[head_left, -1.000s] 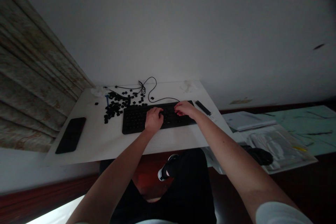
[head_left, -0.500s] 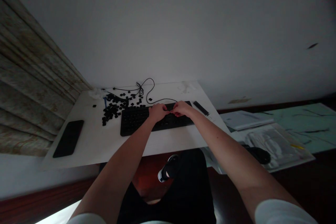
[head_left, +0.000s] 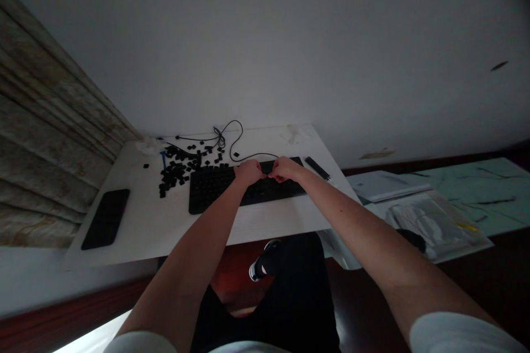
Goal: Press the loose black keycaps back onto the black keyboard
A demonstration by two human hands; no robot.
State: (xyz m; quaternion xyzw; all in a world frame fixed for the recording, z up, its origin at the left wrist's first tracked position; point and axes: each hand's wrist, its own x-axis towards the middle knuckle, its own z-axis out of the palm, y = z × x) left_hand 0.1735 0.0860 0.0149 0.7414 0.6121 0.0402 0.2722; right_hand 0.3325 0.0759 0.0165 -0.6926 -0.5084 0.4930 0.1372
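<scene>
1. A white desk [head_left: 141, 237] stands against a pale wall [head_left: 265, 38], with a draped curtain [head_left: 49, 138] past its left edge. A black phone [head_left: 105, 219] lies near the front left corner; loose black keycaps [head_left: 176, 174] and a black cable [head_left: 232, 135] lie toward the back edge, and a slim black bar [head_left: 317, 168] lies near the right edge.
2. The black keyboard [head_left: 215, 193] sits mid-desk, just right of the keycaps.
3. Beyond the right edge, a white notebook [head_left: 385, 186] and a clear plastic bag [head_left: 434, 226] lie on a green surface [head_left: 476, 187].
4. A second ago the hands were apart on the keys; now they have come together.
5. Both arms reach forward, the left hand [head_left: 248, 172] and right hand [head_left: 285, 169] curled, fingertips meeting above the keyboard's back edge; whether they hold anything cannot be told
</scene>
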